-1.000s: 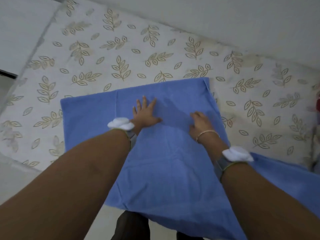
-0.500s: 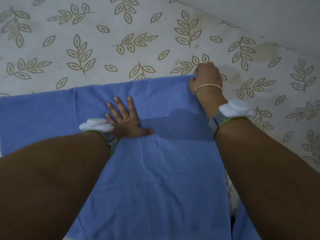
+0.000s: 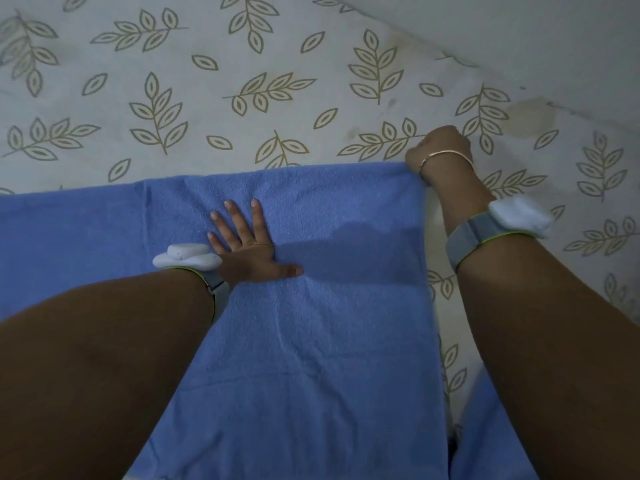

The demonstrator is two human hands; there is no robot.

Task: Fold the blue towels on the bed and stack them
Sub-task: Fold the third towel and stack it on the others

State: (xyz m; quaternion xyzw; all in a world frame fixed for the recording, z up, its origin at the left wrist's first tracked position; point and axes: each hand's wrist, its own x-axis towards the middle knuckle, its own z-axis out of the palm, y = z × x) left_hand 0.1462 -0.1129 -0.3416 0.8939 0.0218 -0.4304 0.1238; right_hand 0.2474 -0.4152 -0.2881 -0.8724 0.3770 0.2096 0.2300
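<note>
A blue towel lies spread flat on the bed, filling the middle and left of the view. My left hand rests palm down on it near its far edge, fingers spread. My right hand is closed on the towel's far right corner, its fingers hidden behind the knuckles. A strip of a second blue towel shows at the bottom right, mostly hidden by my right forearm.
The bed has a white cover printed with gold leaf sprigs and a brownish stain at the far right. A plain pale wall runs along the bed's far right edge.
My right hand went from the towel's middle to its far right corner and closed on it, then drew it slightly outward. My left hand stayed flat. The view moved closer to the towel.
</note>
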